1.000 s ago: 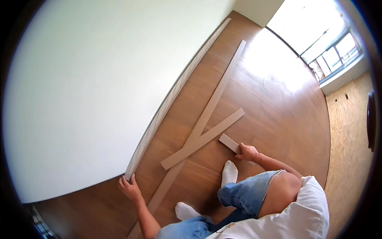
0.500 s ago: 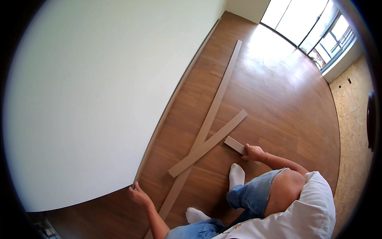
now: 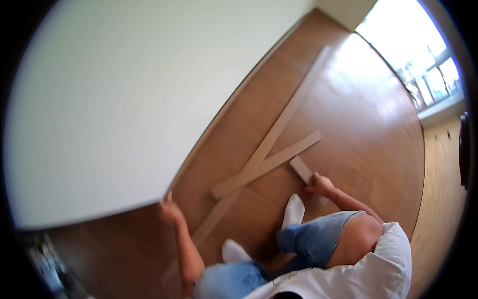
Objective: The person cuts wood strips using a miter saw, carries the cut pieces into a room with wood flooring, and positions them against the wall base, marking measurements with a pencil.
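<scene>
My right hand (image 3: 321, 185) is closed around a short piece of skirting board (image 3: 301, 169), just above the floor or resting on it; I cannot tell which. At the corner of the white wall (image 3: 124, 109), my left hand (image 3: 171, 210) reaches up to the end of the thin brown skirting strip (image 3: 219, 119) along the wall's foot. Its fingers are blurred, so their grip does not show. Between my hands, a medium-length board (image 3: 269, 163) lies across a long, narrow board (image 3: 294, 104) on the wood floor.
My socked feet (image 3: 294, 212) are on the brown plank floor (image 3: 368, 144), close to the boards. Bright windows (image 3: 433, 74) stand at the far right. A bare wood-panel wall (image 3: 438, 174) runs along the right. Blurred clutter (image 3: 52, 266) sits at lower left, past the wall corner.
The view has turned and blurred. The short piece in my right hand has tilted more steeply. My left hand stays at the wall corner.
</scene>
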{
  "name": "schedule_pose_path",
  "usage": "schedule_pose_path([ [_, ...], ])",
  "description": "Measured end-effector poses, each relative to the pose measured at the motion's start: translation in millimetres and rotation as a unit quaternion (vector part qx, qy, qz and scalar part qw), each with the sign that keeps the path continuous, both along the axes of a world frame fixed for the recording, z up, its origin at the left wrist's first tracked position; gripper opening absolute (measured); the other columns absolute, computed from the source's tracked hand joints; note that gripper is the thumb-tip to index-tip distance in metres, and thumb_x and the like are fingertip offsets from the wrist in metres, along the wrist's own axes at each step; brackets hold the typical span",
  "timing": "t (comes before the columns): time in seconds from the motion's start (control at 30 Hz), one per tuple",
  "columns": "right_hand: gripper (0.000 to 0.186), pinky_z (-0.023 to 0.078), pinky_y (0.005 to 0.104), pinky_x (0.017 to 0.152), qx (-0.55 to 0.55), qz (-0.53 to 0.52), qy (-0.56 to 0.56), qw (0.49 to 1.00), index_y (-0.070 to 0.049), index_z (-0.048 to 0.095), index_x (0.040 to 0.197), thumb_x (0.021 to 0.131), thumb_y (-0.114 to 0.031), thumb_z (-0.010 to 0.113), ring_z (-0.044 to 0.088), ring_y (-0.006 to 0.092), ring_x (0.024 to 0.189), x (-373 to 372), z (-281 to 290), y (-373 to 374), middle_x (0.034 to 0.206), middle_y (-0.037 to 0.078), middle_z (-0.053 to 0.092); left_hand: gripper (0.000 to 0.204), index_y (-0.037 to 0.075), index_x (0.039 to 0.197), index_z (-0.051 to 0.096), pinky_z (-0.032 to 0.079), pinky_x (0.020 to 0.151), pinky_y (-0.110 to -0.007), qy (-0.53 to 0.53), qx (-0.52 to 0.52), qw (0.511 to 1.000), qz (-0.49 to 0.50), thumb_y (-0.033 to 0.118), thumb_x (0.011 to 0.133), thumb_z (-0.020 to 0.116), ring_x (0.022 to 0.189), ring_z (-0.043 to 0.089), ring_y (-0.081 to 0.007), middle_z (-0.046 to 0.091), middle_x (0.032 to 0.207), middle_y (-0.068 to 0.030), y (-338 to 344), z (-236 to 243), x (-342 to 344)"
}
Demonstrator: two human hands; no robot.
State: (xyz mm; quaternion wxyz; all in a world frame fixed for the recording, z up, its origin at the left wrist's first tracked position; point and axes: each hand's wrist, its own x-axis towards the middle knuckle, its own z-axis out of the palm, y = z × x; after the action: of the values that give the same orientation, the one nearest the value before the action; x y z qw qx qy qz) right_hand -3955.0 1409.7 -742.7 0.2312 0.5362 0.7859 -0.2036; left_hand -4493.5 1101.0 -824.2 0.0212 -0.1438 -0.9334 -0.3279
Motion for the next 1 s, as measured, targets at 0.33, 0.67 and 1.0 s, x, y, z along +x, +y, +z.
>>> schedule_pose_path([
  [0.33,0.056,0.054,0.0514,0.081,0.093,0.142,-0.026,0.985,-0.003,0.053,0.111,0.082,-0.043,0.078,0.068,0.0422,0.098,-9.8,25.1,-9.6,0.104,0.022,0.070,0.040,0.002,0.078,0.066,0.050,0.058,-0.043,0.092,0.061,0.994,0.024,0.035,0.075,0.089,0.068,0.061,-0.0325,0.062,0.077,-0.0120,13.7,14.3,-8.9],
  [0.67,0.059,0.055,0.0487,0.077,0.049,0.276,0.067,0.957,-0.006,0.054,0.111,0.077,-0.045,0.083,0.069,0.0420,0.091,-106.7,53.9,-18.6,0.099,0.021,0.070,0.040,0.003,0.106,0.067,0.054,0.068,-0.040,0.030,0.081,0.995,0.044,0.027,0.081,0.085,0.081,0.064,-0.0248,0.066,0.090,-0.0095,-2.4,-1.4,5.8],
  [1.0,0.055,0.054,0.0503,0.079,-0.110,0.386,0.224,0.888,-0.006,0.052,0.125,0.087,-0.037,0.077,0.068,0.0461,0.094,-286.0,66.6,-109.9,0.099,0.027,0.070,0.036,0.001,0.112,0.059,0.057,0.072,-0.034,-0.427,0.418,0.795,-0.102,0.037,0.105,0.058,0.082,0.070,-0.0187,0.069,0.093,-0.0088,-18.2,38.8,128.2],
])
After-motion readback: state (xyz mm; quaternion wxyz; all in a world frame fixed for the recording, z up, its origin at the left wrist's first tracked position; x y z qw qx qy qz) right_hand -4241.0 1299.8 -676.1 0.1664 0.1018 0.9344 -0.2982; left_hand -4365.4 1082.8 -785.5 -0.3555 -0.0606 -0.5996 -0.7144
